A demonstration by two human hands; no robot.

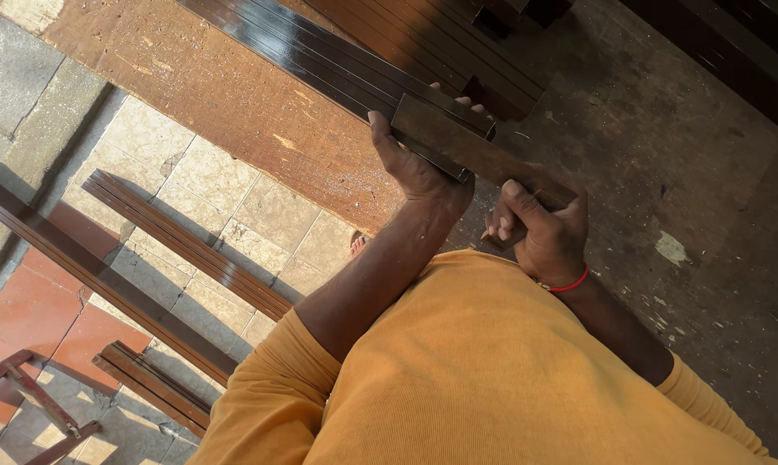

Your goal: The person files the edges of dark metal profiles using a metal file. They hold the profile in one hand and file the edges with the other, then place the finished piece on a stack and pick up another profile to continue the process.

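Head view, tilted hard, only one view here. Left hand wraps a short dark wooden block, thumb on the near side, fingers curled over the far edge, pressing it against the end of a stack of dark glossy wooden strips lying on the worn brown table. Right hand, red thread bracelet at the wrist, is closed in a pinch on a small pencil-like tool; only a short pale tip shows below the fingers, so can't confirm what it is. Tip sits just beside the near end of the block, near the table surface. Progress, judged from this frame: block looks seated on the strip ends, tool is at the work, so looks like mid-marking or mid-alignment; can't see any finished mark or cut, and can't tell how many strips are already handled. Block: straight rectangular section, dark brown, matte on top with a lit edge, no visible damage. Strips: long, thin, parallel, almost black with a shiny finish, running diagonally up-left out of frame. Off the table on the tiled floor: more brown moulded strips in separate bundles, well apart from the hands, plus one long dark rail. A reddish metal frame sits in the bottom-left corner. Orange sleeves fill the lower frame and hide whatever lies below the hands.
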